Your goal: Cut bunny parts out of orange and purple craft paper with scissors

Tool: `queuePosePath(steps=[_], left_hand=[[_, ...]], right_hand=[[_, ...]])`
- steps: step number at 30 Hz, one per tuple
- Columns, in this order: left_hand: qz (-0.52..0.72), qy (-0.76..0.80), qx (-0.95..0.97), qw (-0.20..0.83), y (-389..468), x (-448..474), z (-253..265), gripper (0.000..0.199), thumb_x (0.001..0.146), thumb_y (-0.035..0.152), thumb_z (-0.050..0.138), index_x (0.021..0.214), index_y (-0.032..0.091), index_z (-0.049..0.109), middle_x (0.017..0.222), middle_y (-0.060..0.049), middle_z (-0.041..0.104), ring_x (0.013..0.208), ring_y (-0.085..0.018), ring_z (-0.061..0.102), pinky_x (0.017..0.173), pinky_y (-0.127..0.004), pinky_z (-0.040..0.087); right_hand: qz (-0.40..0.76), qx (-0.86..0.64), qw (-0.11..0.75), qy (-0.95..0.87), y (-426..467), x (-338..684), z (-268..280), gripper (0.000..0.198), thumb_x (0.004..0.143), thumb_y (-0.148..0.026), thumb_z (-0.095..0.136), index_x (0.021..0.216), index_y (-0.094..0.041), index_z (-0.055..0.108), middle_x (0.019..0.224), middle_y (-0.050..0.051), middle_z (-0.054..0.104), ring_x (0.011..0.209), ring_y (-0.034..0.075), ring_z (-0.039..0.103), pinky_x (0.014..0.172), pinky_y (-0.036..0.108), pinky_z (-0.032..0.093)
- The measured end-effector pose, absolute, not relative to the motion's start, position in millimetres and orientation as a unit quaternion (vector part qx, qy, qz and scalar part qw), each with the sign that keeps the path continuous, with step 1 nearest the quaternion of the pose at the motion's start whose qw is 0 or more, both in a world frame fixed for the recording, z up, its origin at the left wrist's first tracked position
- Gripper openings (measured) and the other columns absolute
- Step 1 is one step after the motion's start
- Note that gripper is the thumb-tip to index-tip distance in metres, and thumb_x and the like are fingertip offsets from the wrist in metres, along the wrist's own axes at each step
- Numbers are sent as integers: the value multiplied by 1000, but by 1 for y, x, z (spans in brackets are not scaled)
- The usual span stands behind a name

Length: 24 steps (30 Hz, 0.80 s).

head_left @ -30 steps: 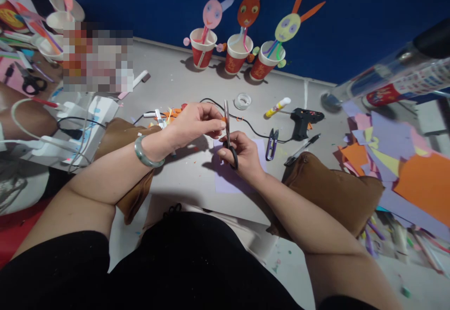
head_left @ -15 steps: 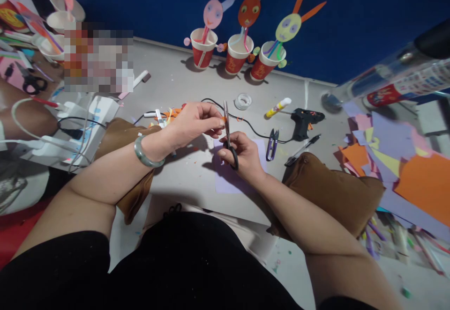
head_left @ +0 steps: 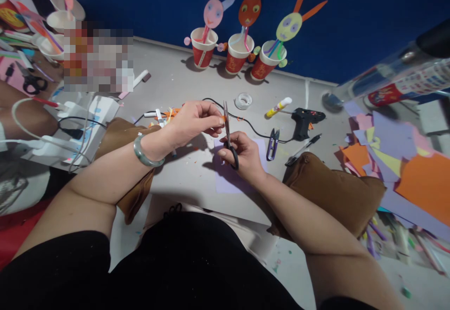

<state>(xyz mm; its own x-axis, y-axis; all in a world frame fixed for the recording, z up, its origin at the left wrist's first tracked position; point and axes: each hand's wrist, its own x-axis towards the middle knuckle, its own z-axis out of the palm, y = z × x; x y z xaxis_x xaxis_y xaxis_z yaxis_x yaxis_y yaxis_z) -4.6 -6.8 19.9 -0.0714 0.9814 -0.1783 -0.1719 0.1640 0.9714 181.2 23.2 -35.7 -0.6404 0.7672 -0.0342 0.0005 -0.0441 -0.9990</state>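
Note:
My right hand (head_left: 242, 153) is closed round the black handles of a pair of scissors (head_left: 227, 129), whose blades point away from me. My left hand (head_left: 197, 120), with a green bangle on its wrist, pinches a tiny piece of orange paper (head_left: 222, 121) right at the blades. The fingers hide most of that piece. Under my right hand a sheet of purple paper (head_left: 230, 179) lies on the table. Orange scraps (head_left: 172, 112) and a white marker lie behind my left wrist.
Behind my hands are a tape roll (head_left: 243, 100), a glue stick (head_left: 279, 107), purple thread snips (head_left: 273, 145) and a black glue gun (head_left: 303, 121). Three red paper cups (head_left: 239, 59) with rabbit faces line the wall. Brown cushions (head_left: 333, 188) flank me; coloured paper (head_left: 383, 141) is piled right.
Almost nothing differs. Both hands keep their places, and the scissor blades look slightly further apart at the tips.

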Motion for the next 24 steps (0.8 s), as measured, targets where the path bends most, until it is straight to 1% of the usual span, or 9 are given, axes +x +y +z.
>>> queuePosePath(steps=[6,14,19,24], left_hand=[[527,504,386,564,-7,-5,21,10,77,12,72,73,13,63,65,-1,67,62,-9,66,63,-22,58],[511,530,384,557,-7,-3,25,12,78,10,70,72,14,61,65,0,66,62,-9,66,65,-23,58],[516,525,386,556,-7,-4,24,12,78,11,71,73,14,60,66,0,66,62,-9,66,64,-22,58],[517,529,384,552,-7,-4,25,12,77,12,72,74,14,61,67,0,66,63,-9,66,65,-23,58]], right_hand=[[653,-303,297,-627,23,181,-35,53,67,-57,92,86,-22,57,49,-12,50,43,8,47,46,23,33],[648,-312,290,-631,23,182,-35,56,65,-61,91,88,-22,58,49,-11,52,44,9,46,46,23,33],[647,-308,296,-631,23,182,-35,54,66,-59,91,87,-23,58,48,-12,50,43,8,44,46,23,32],[650,-310,290,-630,23,181,-35,54,65,-60,91,87,-23,58,48,-12,49,43,8,44,45,23,32]])
